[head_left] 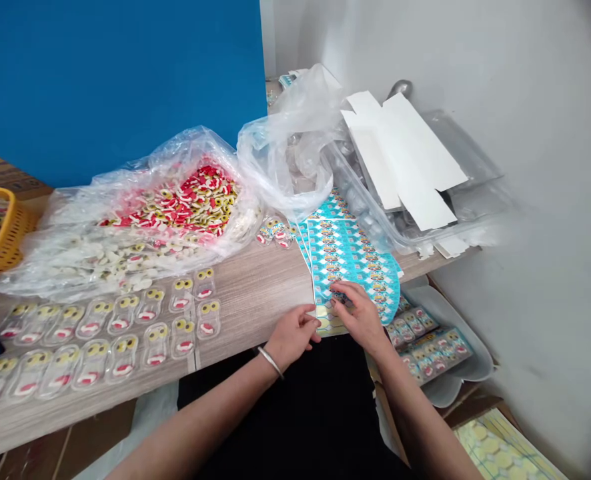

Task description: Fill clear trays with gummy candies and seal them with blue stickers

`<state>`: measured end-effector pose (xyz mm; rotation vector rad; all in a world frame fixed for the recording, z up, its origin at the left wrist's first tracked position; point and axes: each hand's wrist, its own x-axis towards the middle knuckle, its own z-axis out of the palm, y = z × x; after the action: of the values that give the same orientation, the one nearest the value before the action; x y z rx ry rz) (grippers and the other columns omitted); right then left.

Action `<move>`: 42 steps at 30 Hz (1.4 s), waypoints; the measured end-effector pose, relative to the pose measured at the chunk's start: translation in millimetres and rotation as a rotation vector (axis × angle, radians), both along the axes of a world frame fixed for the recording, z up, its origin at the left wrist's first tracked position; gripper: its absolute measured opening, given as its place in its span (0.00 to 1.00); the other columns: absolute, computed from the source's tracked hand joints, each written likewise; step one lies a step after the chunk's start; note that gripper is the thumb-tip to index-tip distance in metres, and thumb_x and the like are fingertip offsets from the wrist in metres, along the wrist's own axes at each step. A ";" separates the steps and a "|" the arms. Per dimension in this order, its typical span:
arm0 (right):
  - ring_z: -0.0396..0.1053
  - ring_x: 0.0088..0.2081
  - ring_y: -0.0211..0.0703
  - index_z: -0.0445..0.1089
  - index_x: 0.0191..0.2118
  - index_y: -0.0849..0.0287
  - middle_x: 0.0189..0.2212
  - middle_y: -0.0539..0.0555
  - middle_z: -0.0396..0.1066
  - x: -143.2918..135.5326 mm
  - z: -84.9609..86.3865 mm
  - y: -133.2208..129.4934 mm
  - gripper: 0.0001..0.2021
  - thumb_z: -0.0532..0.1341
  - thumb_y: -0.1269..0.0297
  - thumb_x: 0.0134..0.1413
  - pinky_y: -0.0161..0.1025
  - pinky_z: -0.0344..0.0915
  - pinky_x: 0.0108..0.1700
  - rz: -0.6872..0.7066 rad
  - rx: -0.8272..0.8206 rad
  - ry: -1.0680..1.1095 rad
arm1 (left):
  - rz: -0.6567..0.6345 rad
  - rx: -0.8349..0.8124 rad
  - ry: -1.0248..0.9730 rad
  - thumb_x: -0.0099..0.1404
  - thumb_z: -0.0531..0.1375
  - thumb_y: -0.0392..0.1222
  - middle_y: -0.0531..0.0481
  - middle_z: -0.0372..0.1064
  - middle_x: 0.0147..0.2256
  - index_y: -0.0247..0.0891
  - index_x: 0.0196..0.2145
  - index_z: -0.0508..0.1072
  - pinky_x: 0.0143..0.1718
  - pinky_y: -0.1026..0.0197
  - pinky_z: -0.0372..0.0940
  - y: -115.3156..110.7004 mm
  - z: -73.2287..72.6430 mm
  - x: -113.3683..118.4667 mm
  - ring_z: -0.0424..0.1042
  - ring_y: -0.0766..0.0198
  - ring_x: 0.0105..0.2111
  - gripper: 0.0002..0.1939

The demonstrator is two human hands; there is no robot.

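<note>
A sheet of blue printed stickers (pixel 330 250) lies at the table's front edge, on top of other such sheets. Its near end shows bare yellow backing (pixel 328 321). My right hand (pixel 360 313) rests over the lower rows, thumb and forefinger apart at the border between blue stickers and backing. Beside the sheet's left edge is my left hand (pixel 293 337), its fingers loosely bent and apart, the tips near the backing. I see nothing held in it. A bangle (pixel 271 362) circles my left wrist.
Clear plastic blisters (pixel 93 363) with yellow and red pieces stand in two rows at left. Behind them lies a plastic bag (pixel 175 200) of loose pieces. A clear bin (pixel 370 207) carries white cardboard (pixel 400 153). An orange basket (pixel 10 240) sits far left; packed cards (pixel 440 353) lie below right.
</note>
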<state>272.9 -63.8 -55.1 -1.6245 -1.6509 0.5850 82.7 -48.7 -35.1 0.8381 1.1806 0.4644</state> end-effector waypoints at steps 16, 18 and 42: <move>0.69 0.50 0.49 0.72 0.44 0.53 0.45 0.56 0.73 -20.0 8.5 -3.2 0.08 0.59 0.64 0.60 0.50 0.64 0.53 -0.057 0.085 0.217 | 0.111 0.418 0.134 0.51 0.66 0.38 0.53 0.69 0.24 0.39 0.25 0.77 0.32 0.63 0.59 16.8 -5.6 18.8 0.64 0.65 0.26 0.02; 0.68 0.50 0.50 0.73 0.43 0.52 0.44 0.55 0.73 -23.0 11.2 -4.3 0.07 0.59 0.64 0.61 0.50 0.64 0.53 -0.003 0.109 0.155 | 0.116 0.449 0.139 0.52 0.66 0.39 0.52 0.70 0.25 0.39 0.25 0.78 0.33 0.62 0.60 19.5 -4.4 15.4 0.65 0.64 0.27 0.02; 0.70 0.38 0.45 0.73 0.37 0.55 0.34 0.52 0.74 -28.7 16.1 12.7 0.08 0.61 0.57 0.58 0.41 0.65 0.43 -0.109 -0.148 0.554 | 0.192 0.299 -0.080 0.54 0.67 0.42 0.49 0.76 0.29 0.36 0.32 0.79 0.35 0.62 0.65 19.8 -5.4 13.0 0.72 0.63 0.29 0.08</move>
<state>244.3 -51.0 -38.9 -1.4670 -1.1269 1.0135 95.7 -28.9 -40.5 0.9555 1.1377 0.8395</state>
